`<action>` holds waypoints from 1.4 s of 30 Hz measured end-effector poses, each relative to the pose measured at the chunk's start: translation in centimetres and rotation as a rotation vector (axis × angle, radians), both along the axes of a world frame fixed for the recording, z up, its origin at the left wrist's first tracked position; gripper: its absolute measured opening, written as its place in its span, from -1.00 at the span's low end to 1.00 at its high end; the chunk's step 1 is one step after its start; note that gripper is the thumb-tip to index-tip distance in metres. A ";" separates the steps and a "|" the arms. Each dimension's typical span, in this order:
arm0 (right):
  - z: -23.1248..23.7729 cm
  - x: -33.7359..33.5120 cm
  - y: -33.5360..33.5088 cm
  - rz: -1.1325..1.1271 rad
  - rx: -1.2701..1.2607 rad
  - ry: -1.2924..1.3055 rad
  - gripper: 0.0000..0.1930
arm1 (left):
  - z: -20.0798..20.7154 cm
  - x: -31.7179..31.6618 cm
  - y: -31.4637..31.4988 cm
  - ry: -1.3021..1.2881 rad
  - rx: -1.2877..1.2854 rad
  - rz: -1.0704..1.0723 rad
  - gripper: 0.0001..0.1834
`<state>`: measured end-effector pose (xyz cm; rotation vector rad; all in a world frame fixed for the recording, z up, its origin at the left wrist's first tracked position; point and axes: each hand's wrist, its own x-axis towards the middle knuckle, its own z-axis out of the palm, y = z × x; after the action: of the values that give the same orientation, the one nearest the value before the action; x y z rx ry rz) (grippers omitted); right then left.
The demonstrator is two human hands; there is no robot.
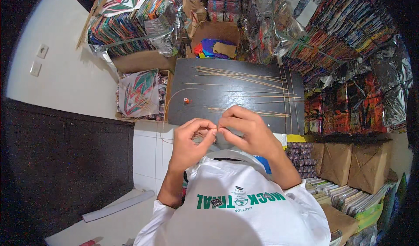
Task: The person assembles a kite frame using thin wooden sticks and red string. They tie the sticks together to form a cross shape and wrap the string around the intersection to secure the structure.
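Moderately bright, light seemingly overhead. Soft shadow low on white printed fabric shirt (235,179). Glare on clear crinkled plastic wrap (163,29). Dark brown flat panel (74,158) grainy. Fisheye bends edges, corners black.

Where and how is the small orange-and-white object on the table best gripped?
Probably with a fingertip pinch on the sides of the orange-and-white object, coming from the person's side: it is small and compact, a thin curved strip passes left of and beyond it, and thin sticks lie to its right.
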<state>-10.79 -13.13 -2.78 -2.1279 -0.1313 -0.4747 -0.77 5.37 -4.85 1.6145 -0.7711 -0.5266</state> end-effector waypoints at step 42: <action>-1.8 1.5 0.6 0.018 0.560 0.173 -0.89 | 1.0 0.0 0.2 0.091 -0.205 0.005 -0.91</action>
<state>-9.31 -12.55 -4.58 -1.6054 0.0755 -0.2724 -0.78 5.61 -3.85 1.3935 -0.7284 -0.4969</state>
